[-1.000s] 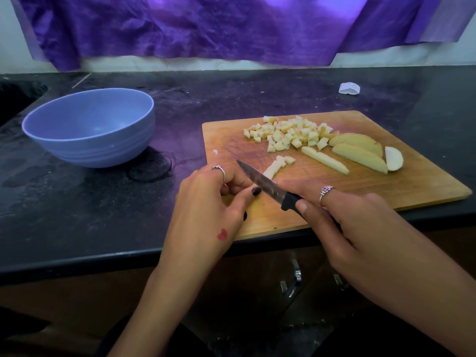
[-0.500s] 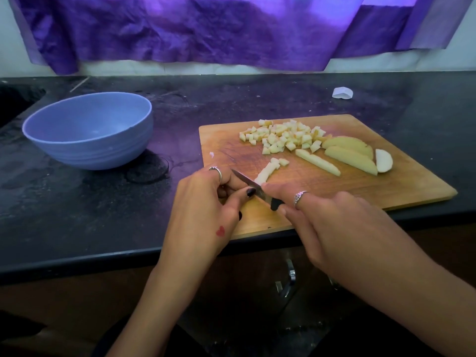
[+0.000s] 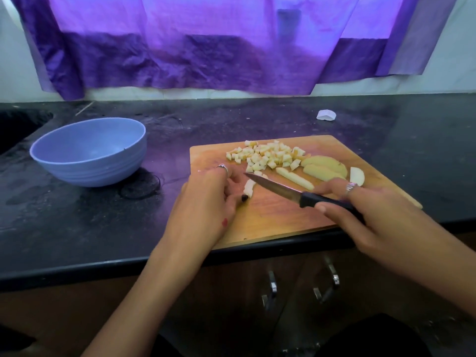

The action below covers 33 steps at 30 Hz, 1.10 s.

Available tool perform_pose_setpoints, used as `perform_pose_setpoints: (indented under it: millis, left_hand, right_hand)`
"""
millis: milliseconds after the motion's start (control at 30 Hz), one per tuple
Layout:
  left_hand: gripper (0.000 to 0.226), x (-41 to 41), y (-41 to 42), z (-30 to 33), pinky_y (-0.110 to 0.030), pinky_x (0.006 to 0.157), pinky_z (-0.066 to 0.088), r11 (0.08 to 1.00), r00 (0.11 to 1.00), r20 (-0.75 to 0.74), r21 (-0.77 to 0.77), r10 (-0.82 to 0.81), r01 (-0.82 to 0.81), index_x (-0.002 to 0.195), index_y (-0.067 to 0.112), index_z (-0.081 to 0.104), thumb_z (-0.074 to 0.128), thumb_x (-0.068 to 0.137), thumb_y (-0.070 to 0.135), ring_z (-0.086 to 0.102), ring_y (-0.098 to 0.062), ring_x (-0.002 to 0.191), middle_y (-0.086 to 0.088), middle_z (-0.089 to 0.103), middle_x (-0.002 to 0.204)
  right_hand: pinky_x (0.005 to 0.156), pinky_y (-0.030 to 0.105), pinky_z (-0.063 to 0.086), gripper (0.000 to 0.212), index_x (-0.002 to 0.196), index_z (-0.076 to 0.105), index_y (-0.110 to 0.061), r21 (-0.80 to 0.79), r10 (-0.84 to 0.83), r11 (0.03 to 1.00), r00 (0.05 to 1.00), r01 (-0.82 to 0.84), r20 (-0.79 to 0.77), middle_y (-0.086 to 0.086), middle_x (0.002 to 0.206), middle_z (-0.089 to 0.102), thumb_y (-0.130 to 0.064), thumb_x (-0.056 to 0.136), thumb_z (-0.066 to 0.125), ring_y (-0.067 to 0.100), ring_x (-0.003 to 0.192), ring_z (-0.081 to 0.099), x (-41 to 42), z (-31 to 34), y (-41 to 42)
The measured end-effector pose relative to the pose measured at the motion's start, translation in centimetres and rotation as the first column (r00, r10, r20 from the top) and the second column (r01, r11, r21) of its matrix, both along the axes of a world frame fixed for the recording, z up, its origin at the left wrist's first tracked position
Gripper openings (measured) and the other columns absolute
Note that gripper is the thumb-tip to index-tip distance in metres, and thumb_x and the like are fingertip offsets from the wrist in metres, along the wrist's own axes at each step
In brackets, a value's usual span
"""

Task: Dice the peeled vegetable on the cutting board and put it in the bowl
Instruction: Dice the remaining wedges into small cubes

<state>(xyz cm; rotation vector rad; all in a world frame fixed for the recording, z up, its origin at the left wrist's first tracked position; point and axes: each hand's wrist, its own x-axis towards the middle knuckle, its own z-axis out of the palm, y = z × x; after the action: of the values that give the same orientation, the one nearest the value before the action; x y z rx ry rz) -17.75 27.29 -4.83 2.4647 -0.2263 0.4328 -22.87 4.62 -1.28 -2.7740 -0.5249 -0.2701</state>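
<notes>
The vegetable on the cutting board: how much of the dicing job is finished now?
Done: a pile of cubes lies on the cutting board. In hand: the left hand holds a strip, the right hand the knife. Left: one stick, the slices, and filling the bowl, which looks empty.

The bowl (image 3: 88, 150) sits left of the left hand (image 3: 206, 202); diced pieces (image 3: 265, 155) lie beyond both hands on the cutting board (image 3: 278, 217), slices (image 3: 324, 168) beyond the right hand (image 3: 373, 217).

A black stone surface (image 3: 77, 228) carries a blue bowl (image 3: 88, 152) at left, wooden cutting board (image 3: 283, 217) at the front edge, white scrap (image 3: 326, 115) near the back.
</notes>
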Motion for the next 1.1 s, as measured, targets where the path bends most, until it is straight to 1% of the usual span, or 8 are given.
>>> perform_pose_setpoints:
  millis: [200, 333, 467, 633, 733, 867, 1033, 1100]
  left_hand:
    - [0.008, 2.3, -0.9, 0.0, -0.039, 0.069, 0.054, 0.999, 0.999, 0.045, 0.037, -0.012, 0.011, 0.091, 0.022, 0.063, 0.066, 0.086, 0.017, 0.054, -0.011, 0.071, 0.011, 0.057, 0.075]
    - [0.009, 3.7, -0.6, 0.5, -0.034, 0.068, 0.052, 0.994, 0.997, 0.058, 0.098, 0.045, -0.050, 0.090, 0.020, 0.066, 0.069, 0.085, 0.027, 0.056, -0.015, 0.079, 0.011, 0.058, 0.076]
    - [0.012, 5.1, 0.1, 1.3, -0.037, 0.070, 0.052, 0.993, 0.997, 0.039, 0.099, 0.062, -0.065, 0.089, 0.020, 0.069, 0.067, 0.086, 0.031, 0.059, -0.019, 0.081, 0.006, 0.065, 0.078]
    - [0.013, 5.3, 0.7, 1.3, -0.039, 0.073, 0.054, 0.996, 0.996, 0.061, 0.065, 0.064, -0.068, 0.098, 0.020, 0.070, 0.059, 0.092, 0.022, 0.061, -0.019, 0.082, 0.003, 0.066, 0.090]
    - [0.012, 4.1, 0.3, 1.1, -0.038, 0.072, 0.053, 0.994, 0.985, 0.156, 0.074, 0.070, -0.082, 0.099, 0.020, 0.067, 0.058, 0.092, 0.024, 0.059, -0.017, 0.083, 0.004, 0.063, 0.094]
    - [0.009, 3.2, -1.9, 1.2, -0.037, 0.073, 0.052, 0.991, 0.984, 0.144, 0.104, -0.101, 0.086, 0.092, 0.030, 0.065, 0.061, 0.089, 0.022, 0.059, -0.010, 0.079, 0.013, 0.062, 0.087]
    - [0.040, 3.5, -5.2, 2.1, -0.022, 0.090, 0.039, 0.874, 0.927, 0.075, 0.367, -0.368, 0.317, 0.122, 0.030, 0.060, 0.051, 0.092, 0.005, 0.051, -0.008, 0.111, 0.015, 0.057, 0.123]
    - [0.046, 4.4, -5.9, 2.2, -0.026, 0.094, 0.043, 0.791, 0.897, 0.030, 0.484, -0.441, 0.373, 0.128, 0.029, 0.057, 0.050, 0.092, 0.002, 0.053, -0.011, 0.116, 0.014, 0.055, 0.131]
  right_hand:
    - [0.061, 0.035, 0.053, 0.048, 0.112, 0.052, -0.054, -0.053, 0.000, 0.999, 0.999, -0.002, -0.045, -0.018, 0.082, 0.068, -0.073, 0.082, 0.021, 0.006, 0.074, 0.063, -0.6, -0.4, -1.5]
    - [0.065, 0.028, 0.046, 0.037, 0.119, 0.052, -0.053, -0.141, -0.029, 0.989, 0.998, 0.036, 0.053, -0.018, 0.080, 0.055, -0.059, 0.089, 0.033, 0.007, 0.076, 0.049, 2.0, 0.0, -0.3]
    - [0.084, 0.035, 0.047, 0.034, 0.123, 0.053, -0.046, -0.148, -0.051, 0.986, 0.990, 0.071, 0.134, -0.012, 0.111, 0.065, -0.055, 0.093, 0.039, 0.015, 0.106, 0.056, 5.8, -0.4, 0.4]
    - [0.074, 0.030, 0.046, 0.029, 0.119, 0.056, -0.045, -0.135, -0.035, 0.989, 0.985, 0.059, 0.170, -0.015, 0.108, 0.065, -0.051, 0.093, 0.043, 0.011, 0.101, 0.057, 7.5, -0.8, -0.1]
    - [0.066, 0.022, 0.038, 0.020, 0.106, 0.063, -0.046, -0.017, -0.038, 0.999, 0.998, 0.039, 0.051, -0.027, 0.084, 0.059, -0.047, 0.090, 0.052, -0.005, 0.080, 0.052, 5.9, -0.1, -2.0]
    - [0.060, 0.020, 0.041, 0.013, 0.095, 0.068, -0.040, 0.310, -0.075, 0.948, 0.997, 0.068, 0.010, -0.015, 0.062, 0.061, -0.037, 0.087, 0.058, -0.001, 0.061, 0.055, 4.4, -0.3, -6.1]
    - [0.056, 0.028, 0.036, 0.013, 0.092, 0.068, -0.034, 0.510, -0.112, 0.854, 0.994, 0.100, -0.008, -0.007, 0.047, 0.051, -0.030, 0.091, 0.056, 0.005, 0.046, 0.044, 3.8, -1.4, -7.7]
    - [0.057, 0.025, 0.035, 0.012, 0.091, 0.067, -0.033, 0.561, -0.124, 0.821, 0.992, 0.104, -0.003, -0.014, 0.048, 0.054, -0.029, 0.091, 0.056, 0.002, 0.048, 0.047, 3.8, -2.0, -7.7]
